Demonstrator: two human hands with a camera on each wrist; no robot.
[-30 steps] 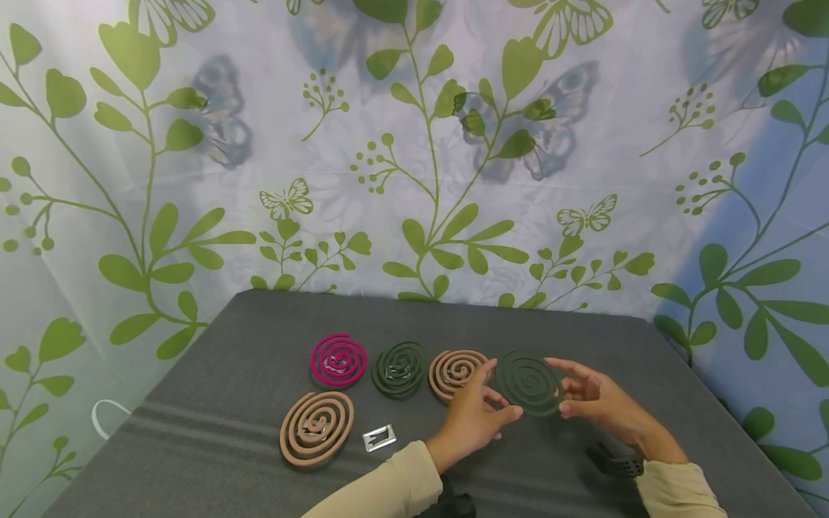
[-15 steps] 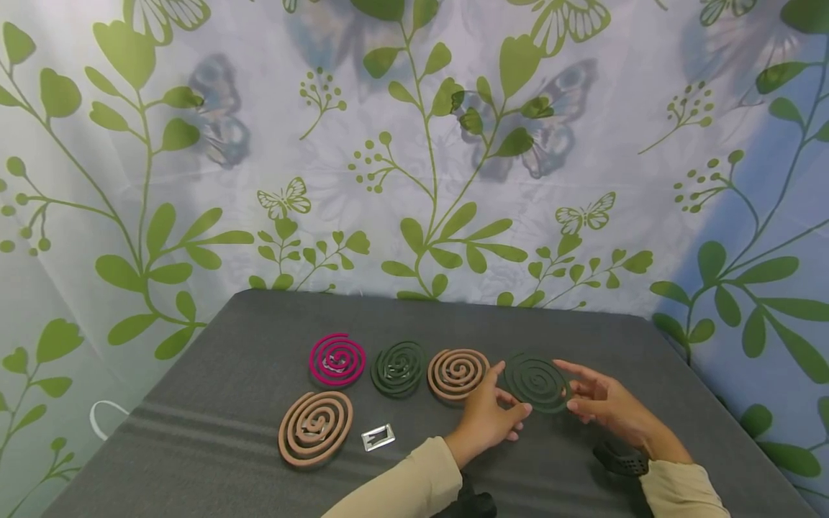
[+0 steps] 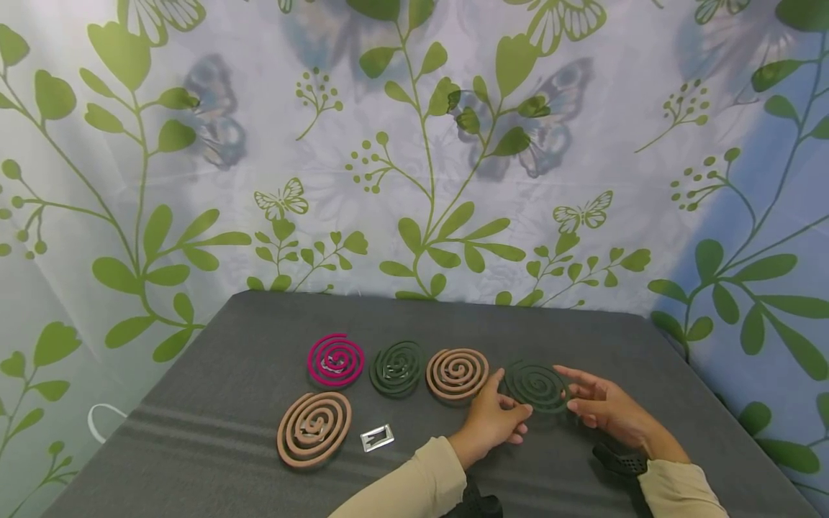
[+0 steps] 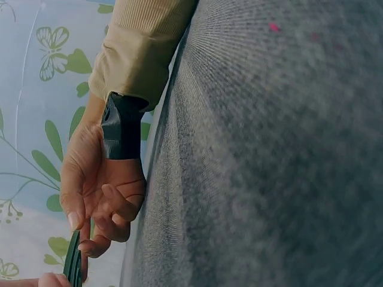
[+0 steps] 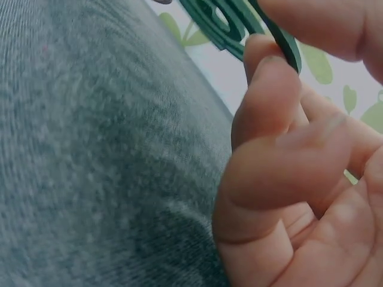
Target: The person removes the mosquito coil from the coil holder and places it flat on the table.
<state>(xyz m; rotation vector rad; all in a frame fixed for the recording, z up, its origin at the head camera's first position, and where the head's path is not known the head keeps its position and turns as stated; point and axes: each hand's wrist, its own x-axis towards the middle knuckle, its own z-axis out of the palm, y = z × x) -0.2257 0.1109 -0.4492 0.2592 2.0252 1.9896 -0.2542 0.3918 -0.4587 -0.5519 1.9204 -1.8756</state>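
Observation:
Both hands hold a dark green mosquito coil (image 3: 537, 388) by its opposite edges, tilted over the right part of the table. My left hand (image 3: 491, 421) pinches its left rim; my right hand (image 3: 605, 409) pinches its right rim. In the right wrist view, the coil's edge (image 5: 286, 43) is between finger and thumb. The left wrist view shows the coil (image 4: 73, 262) edge-on below the other hand's fingertips. Left of the hands lie a tan coil (image 3: 457, 374), another dark green coil (image 3: 397, 369) and a pink coil (image 3: 335, 361).
A second tan coil (image 3: 314, 429) lies nearer the front left, beside a small silver metal stand (image 3: 377, 437). Metal also shows through the centres of the lying coils. The grey table (image 3: 214, 403) ends at a leaf-and-butterfly patterned curtain (image 3: 401, 180).
Both hands have moved slightly right with the dark green coil, away from the tan one. The coil now appears flatter and a little lower. The other coils and the metal stand stay put.

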